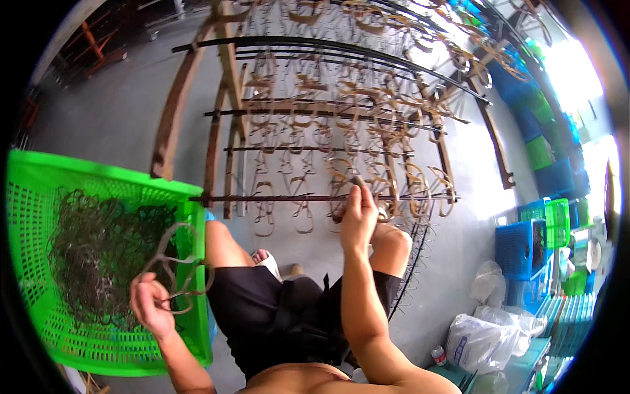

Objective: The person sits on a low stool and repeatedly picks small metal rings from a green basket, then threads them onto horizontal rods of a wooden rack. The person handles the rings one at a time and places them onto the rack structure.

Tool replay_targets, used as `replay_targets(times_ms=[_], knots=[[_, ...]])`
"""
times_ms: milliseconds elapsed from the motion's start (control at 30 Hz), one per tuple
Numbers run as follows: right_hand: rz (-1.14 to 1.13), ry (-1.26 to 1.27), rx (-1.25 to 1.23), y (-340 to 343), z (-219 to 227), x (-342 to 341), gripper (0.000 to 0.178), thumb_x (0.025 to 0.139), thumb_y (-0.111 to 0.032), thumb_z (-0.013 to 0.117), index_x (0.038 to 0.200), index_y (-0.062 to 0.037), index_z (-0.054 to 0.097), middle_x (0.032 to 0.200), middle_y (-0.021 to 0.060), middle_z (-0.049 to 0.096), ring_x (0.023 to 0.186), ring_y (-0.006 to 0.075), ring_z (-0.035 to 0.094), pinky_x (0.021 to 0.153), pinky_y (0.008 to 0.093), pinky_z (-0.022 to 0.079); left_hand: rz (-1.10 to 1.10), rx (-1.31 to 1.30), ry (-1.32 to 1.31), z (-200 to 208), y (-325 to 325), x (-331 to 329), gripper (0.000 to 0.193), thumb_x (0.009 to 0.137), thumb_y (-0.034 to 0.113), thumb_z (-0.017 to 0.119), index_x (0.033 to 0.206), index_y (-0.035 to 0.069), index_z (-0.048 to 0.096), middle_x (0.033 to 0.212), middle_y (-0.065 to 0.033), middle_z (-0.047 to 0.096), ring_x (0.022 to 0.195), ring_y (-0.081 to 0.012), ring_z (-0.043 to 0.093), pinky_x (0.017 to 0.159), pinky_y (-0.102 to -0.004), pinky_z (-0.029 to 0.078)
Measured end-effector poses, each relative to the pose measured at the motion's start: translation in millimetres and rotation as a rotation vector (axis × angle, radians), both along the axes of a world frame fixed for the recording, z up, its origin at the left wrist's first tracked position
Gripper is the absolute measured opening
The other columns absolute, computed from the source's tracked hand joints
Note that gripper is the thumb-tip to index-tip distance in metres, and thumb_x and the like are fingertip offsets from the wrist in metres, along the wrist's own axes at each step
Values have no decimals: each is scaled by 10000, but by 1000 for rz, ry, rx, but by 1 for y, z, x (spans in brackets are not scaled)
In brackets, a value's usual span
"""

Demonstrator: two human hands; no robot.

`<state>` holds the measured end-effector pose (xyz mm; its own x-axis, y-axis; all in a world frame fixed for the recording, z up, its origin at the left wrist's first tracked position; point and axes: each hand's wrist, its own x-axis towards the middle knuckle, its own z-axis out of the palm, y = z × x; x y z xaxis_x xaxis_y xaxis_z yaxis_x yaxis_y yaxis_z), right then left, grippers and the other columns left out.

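My left hand (152, 305) is closed on a thin two-looped frame (186, 260), pale and shaped like a spectacle frame. It is held over the right side of a green plastic basket (98, 172), which contains a dark tangle of similar thin pieces (92, 256). My right hand (359, 213) is at the near rod (295, 197) of a wooden rack, fingers pinched together. A small brownish end shows above the fingertips, but what they grip is unclear. Several brown looped frames (420, 190) hang from the rod beside this hand.
Behind the near rod, the rack's wooden posts (172, 125) carry more dark rods (315, 113) with rows of hanging frames. Blue crates (515, 249) and a white plastic bag (482, 341) stand on the right. My knees are close to the near rod.
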<state>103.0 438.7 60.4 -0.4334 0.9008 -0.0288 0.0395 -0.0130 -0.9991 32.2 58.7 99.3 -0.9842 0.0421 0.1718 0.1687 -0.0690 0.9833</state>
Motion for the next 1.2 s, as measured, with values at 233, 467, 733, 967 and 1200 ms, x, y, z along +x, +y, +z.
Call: replay_targets(times_ms=[233,467,733,967,1200], knots=[[483,-187,721,-63,62,46,522,814,-150,646,1266,-7,427,1224,230,420,1153,403,373,970,454,332,-677,10,-273,32,69,14,281,920,223,512,984,-32,610,563,7,486,466,-46,369,422,-209,251],[507,161,-52,-68,34,33,177,943,-125,499,905,16,599,544,-17,505,424,54,444,401,207,352,-501,37,-273,19,96,7,508,935,444,448,1148,-14,499,692,-17,519,558,-36,346,522,-180,273],[-139,65,-20,-74,-17,-40,235,967,-170,467,1120,-7,542,576,-26,491,449,37,424,398,214,362,-526,-20,-320,6,67,5,276,681,3,672,928,34,552,879,0,462,731,-72,390,659,-198,341],[-36,267,-313,-75,-6,-41,266,977,-204,440,1120,-14,558,563,-17,451,402,55,390,357,213,348,-587,151,-391,5,62,0,240,682,-53,603,882,44,513,937,-42,454,740,-73,415,654,-190,360],[-67,177,-11,-90,-13,-52,299,961,-178,491,1206,-17,547,541,-40,436,416,27,384,369,205,341,-442,230,-416,7,72,-1,187,735,-45,595,853,38,476,920,-69,484,692,-81,455,602,-209,404]])
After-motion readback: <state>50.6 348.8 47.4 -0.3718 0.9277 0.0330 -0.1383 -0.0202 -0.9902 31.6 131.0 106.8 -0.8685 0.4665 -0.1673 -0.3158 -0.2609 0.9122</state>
